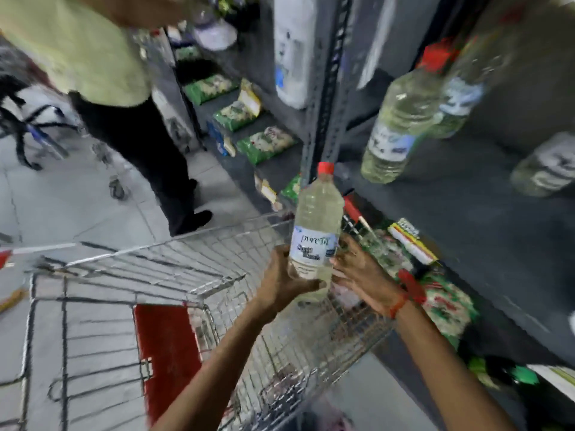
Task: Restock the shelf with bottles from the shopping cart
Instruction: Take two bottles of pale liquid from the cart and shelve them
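Clear bottle (315,231) w/ red cap stood upright between both hands, above the shopping cart (174,290). Left hand (284,283) wrapped its lower left side; right hand (361,270) pressed the right side, fingers spread. Shelf (460,194) just to the right, w/ similar bottles (395,129) already on it.

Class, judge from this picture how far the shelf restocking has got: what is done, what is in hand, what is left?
Done: clear plastic bottles already stand on the grey metal shelf. In hand: the left hand and right hand hold a clear red-capped bottle above the wire shopping cart. Left: shelving it; blur hides any remaining cart bottles.
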Demonstrator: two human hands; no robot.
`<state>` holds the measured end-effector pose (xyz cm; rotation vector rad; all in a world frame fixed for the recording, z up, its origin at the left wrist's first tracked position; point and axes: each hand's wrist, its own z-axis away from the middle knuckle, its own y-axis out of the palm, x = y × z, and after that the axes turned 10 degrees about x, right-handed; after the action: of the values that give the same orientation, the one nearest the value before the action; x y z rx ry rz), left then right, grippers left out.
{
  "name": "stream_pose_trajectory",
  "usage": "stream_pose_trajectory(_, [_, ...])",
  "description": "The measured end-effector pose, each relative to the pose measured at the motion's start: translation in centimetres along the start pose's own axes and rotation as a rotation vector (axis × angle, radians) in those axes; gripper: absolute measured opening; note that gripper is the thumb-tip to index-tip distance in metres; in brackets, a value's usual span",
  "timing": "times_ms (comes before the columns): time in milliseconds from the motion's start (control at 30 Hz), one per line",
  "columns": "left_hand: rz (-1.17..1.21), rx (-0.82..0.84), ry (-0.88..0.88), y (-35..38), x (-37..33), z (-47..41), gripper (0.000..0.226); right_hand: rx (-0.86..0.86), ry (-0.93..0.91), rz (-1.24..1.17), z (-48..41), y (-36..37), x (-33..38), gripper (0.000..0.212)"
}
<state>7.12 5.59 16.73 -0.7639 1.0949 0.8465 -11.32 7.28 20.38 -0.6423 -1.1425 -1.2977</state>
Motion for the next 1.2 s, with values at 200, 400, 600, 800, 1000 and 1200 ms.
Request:
stream_pose_trajectory(200, [-0.186,0.209,0.201,6.1,-7.7,-4.5,0.091,-0.239,-0.272,0.127,7.6,-4.4,5.8,0.084])
stream_pose_trajectory(400, [-0.188,0.38,0.278,14.1,-13.1,-9.1,0.078,-0.431,-0.358,0.284,11.9,-11.2,7.7,0.076])
stream_pose_trajectory(600, [-0.19,0.442,0.308,17.4,-14.5,-12.5,0.073,-0.6,-0.369,0.309,11.4,-14.5,7.1,0.075])
stream_pose_trajectory(800, [-0.203,0.439,0.32,18.2,-13.6,-13.3,0.076,-0.617,-0.326,0.312,11.4,-15.5,5.8,0.076])
stream_pose_trajectory(1000, [-0.247,0.431,0.371,17.1,-13.6,-12.6,0.105,-0.707,-0.309,0.255,11.1,-15.4,4.4,0.077])
stream_pose_trajectory(1200, [-0.192,-0.355,0.435,11.0,-11.7,-12.3,0.095,-0.998,-0.228,0.223,7.2,-12.5,3.2,0.097])
